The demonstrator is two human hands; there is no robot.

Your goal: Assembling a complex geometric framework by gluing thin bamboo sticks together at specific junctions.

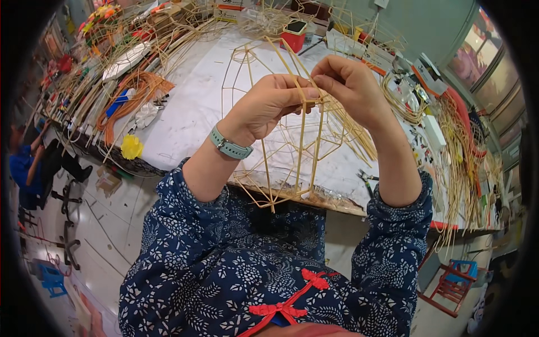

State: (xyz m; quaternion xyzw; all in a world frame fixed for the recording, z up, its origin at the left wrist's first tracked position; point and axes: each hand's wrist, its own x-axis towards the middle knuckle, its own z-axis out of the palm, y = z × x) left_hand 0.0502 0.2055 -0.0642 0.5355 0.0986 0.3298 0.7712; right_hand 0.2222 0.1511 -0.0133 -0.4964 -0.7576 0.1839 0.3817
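Note:
A frame of thin bamboo strips (301, 140) stands up over the table's front edge, its lower tip hanging near my lap. My left hand (268, 104), with a teal watch on the wrist, pinches a strip of it near the top joint. Close beside it, my right hand (351, 90) is closed at the same joint, thumb and forefinger pressed together. Whether a tie or thread sits between those fingertips is too small to tell. More of the frame's thin ribs (224, 78) spread out behind my left hand.
White paper covers the table (185, 112). Bundles of strips (455, 163) lie along the right side; orange cord (137, 98) and a yellow flower (132, 146) are at left. Pliers (365, 178) rest at the front edge. A red container (293, 38) stands at the back. Another person (28, 168) is far left.

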